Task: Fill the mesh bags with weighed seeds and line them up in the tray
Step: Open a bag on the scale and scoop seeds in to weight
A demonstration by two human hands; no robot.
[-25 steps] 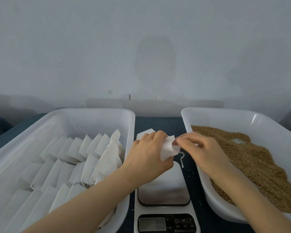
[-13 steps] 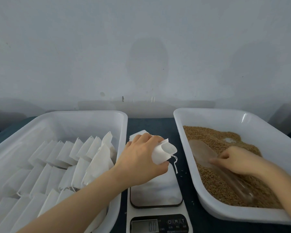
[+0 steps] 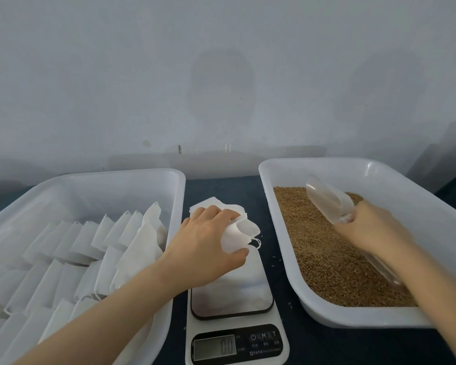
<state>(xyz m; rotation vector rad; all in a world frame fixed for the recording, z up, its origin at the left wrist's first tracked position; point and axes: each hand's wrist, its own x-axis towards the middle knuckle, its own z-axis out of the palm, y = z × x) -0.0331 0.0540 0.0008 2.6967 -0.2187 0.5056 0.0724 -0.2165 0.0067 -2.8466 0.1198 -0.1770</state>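
Note:
My left hand (image 3: 206, 243) holds an empty white mesh bag (image 3: 241, 233) with its mouth open, just above the far edge of the kitchen scale (image 3: 234, 299). A small stack of flat empty bags (image 3: 208, 202) lies behind that hand. My right hand (image 3: 371, 227) grips the handle of a clear plastic scoop (image 3: 329, 201), lifted over the brown seeds (image 3: 321, 254) in the right white tray (image 3: 379, 169). The left white tray (image 3: 103, 180) holds rows of filled white bags (image 3: 90, 246).
The scale's display (image 3: 213, 347) reads 0.0 and its platform is bare. Both trays and the scale sit on a dark blue surface (image 3: 287, 338). A few loose seeds lie between the scale and the right tray. A pale wall stands close behind.
My right hand let go of the bag, moved into the seed tray, took hold of the clear scoop and raised it. My left hand kept the bag open over the scale.

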